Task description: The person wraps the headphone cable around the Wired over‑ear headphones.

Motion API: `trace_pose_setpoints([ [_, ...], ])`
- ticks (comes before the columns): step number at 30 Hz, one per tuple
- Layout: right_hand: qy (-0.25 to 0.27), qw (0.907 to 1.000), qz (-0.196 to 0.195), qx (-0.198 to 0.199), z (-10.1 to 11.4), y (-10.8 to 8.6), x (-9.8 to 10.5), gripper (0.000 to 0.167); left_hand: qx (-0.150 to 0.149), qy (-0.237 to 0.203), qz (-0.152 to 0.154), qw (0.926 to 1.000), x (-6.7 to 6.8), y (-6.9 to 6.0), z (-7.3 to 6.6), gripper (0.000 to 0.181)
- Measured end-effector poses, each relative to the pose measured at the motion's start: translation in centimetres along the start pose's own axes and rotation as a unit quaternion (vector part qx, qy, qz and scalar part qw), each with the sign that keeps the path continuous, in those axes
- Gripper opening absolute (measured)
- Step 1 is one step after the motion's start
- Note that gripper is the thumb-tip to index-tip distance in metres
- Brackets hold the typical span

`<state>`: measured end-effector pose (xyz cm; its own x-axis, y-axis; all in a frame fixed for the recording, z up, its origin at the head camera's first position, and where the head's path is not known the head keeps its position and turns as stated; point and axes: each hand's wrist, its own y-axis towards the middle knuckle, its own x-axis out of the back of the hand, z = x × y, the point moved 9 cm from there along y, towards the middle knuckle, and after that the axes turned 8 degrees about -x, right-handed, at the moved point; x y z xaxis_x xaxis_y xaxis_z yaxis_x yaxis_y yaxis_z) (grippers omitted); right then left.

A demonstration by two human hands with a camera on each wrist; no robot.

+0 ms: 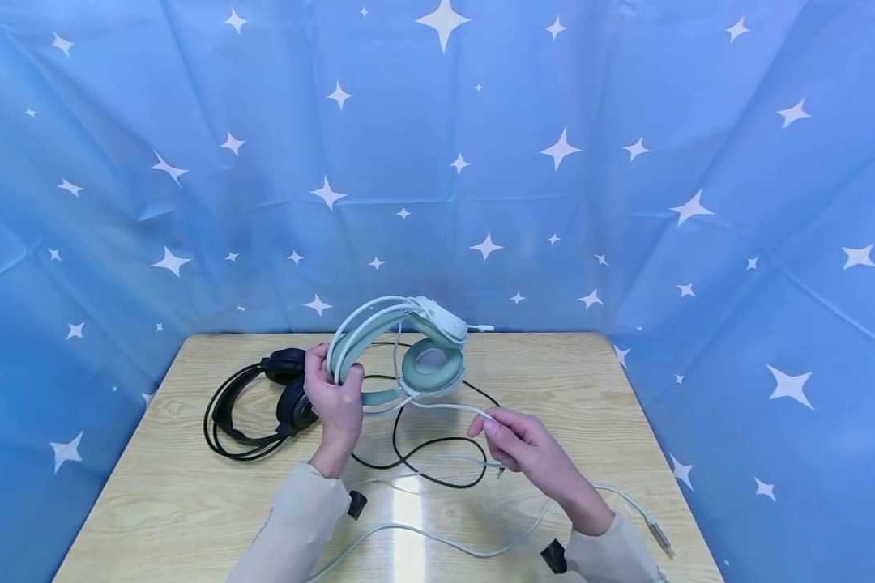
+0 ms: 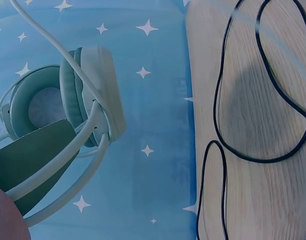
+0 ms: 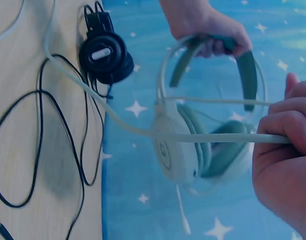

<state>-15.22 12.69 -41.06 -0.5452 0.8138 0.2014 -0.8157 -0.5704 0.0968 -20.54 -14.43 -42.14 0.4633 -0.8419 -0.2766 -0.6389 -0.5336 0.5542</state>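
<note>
My left hand (image 1: 338, 407) grips the headband of a white and mint-green headset (image 1: 440, 321), held up above the table with its ear cups to the right. A short microphone boom (image 1: 481, 328) sticks out of the upper cup. In front of the headset, my right hand (image 1: 531, 450) pinches its pale cable (image 1: 448, 406) between thumb and fingers. The right wrist view shows the cable (image 3: 218, 138) stretched across the headset (image 3: 168, 145) into the curled right fingers. Only a bit of the left hand (image 2: 7, 215) shows in the left wrist view, on the headband.
Black headphones (image 1: 296, 407) lie on the left of the wooden table (image 1: 160, 486). Their black cable (image 1: 437, 440) loops across the middle, beneath the raised headset. The pale cable runs along the front to a USB plug (image 1: 659, 538) at right. A blue star-patterned curtain (image 1: 437, 146) surrounds the table.
</note>
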Motion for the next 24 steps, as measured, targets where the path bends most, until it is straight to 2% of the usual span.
trace_pose_setpoints([
  [6, 0.006, 0.9995, 0.004, 0.030, 0.7, -0.6, 1.3, 0.029, -0.049, 0.056, 0.019, 0.9970, 0.0, 0.1, -0.8, 0.033],
  [10, 0.050, 0.9977, 0.005, 0.046, 1.0, -0.8, 2.1, 0.033, -0.095, 0.086, 0.048, 0.9906, -0.3, 0.0, -1.6, 0.033],
  [13, 0.089, 0.9935, 0.009, 0.071, 1.3, -1.1, 2.8, 0.036, -0.121, 0.099, 0.060, 0.9859, -0.5, -0.1, -1.9, 0.033],
  [15, 0.097, 0.9913, 0.008, 0.088, 1.7, -1.2, 3.4, 0.036, -0.137, 0.107, 0.064, 0.9827, -0.6, 0.0, -2.0, 0.033],
  [17, 0.068, 0.9931, -0.003, 0.095, 2.1, -1.5, 4.0, 0.035, -0.153, 0.117, 0.067, 0.9790, -0.6, 0.0, -2.2, 0.033],
  [20, -0.031, 0.9957, -0.038, 0.078, 2.6, -1.9, 5.0, 0.031, -0.178, 0.131, 0.076, 0.9724, -0.7, 0.0, -2.5, 0.034],
  [22, -0.119, 0.9889, -0.070, 0.054, 2.8, -2.2, 5.8, 0.028, -0.193, 0.139, 0.083, 0.9678, -0.8, 0.0, -2.9, 0.034],
  [24, -0.199, 0.9745, -0.097, 0.038, 3.1, -2.4, 6.5, 0.025, -0.210, 0.142, 0.088, 0.9633, -0.8, 0.1, -3.3, 0.034],
])
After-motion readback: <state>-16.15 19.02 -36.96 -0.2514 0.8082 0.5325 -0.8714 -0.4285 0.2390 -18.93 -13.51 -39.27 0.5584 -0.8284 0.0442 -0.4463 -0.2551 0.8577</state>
